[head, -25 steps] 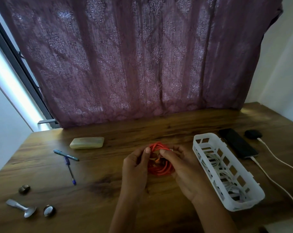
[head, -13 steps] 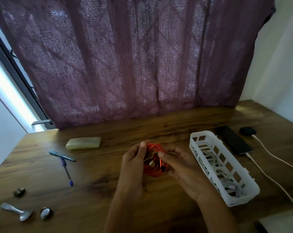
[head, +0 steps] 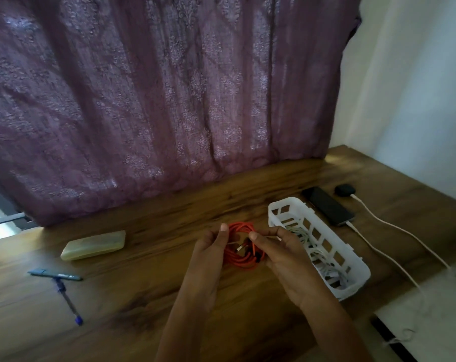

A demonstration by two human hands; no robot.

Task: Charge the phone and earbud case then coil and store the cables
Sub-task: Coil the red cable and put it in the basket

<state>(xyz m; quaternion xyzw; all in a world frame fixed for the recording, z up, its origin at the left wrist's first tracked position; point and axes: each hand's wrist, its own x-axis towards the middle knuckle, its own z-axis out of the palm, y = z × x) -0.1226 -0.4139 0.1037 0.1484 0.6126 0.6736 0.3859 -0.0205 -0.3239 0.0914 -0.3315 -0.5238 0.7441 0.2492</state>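
Coil status: orange cable coil [head: 238,263] sits mid-tabletop [head: 143,296], between both hands. Left hand [head: 208,249] is clamped round the loops, likely so they don't spring open. Right hand [head: 287,259] pinches a loose end across the top, probably to tuck it. White basket [head: 281,205] is just right, handy for the drop. Phone [head: 327,205] and earbud case [head: 345,190] are far right; both look plugged in. Connector is blurred. Can't tell whether the coil is lifted or resting.

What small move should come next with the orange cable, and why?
Probably tuck the loose plug into the orange cable coil. The left hand and right hand grip it wound, but that end sticks out; the basket stands just right of it.
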